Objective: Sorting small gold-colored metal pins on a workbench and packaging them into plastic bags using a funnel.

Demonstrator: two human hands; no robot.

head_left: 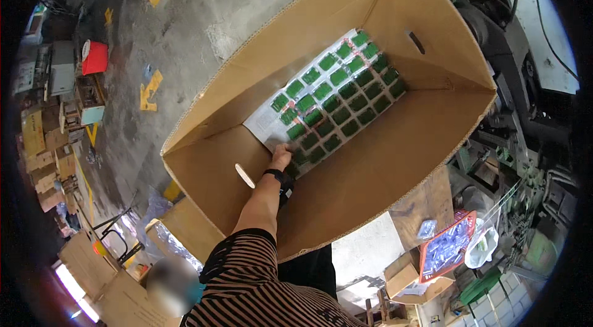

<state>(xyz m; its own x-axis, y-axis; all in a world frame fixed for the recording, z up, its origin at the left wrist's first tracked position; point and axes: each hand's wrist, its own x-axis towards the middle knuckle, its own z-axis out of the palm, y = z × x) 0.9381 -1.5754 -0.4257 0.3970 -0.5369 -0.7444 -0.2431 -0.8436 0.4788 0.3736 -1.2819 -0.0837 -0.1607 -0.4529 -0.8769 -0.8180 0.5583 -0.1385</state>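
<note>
Reaching deep into the big cardboard box, one hand lies flat on the near edge of the sheet of green packets on the box floor; grip not closed on anything. Which hand it is I can't tell. Sheet looks light and floppy, so lift by an edge. Tall box walls crowd the arm; red packet tray lies outside.

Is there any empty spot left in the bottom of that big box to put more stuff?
The cardboard box has its floor covered by green packets in tight rows; that is the crowded part. The only other patch is the white sheet along the left wall, next to the hand reaching in. Above the packets, between the tall brown walls, there is open room to pass a hand.
</note>
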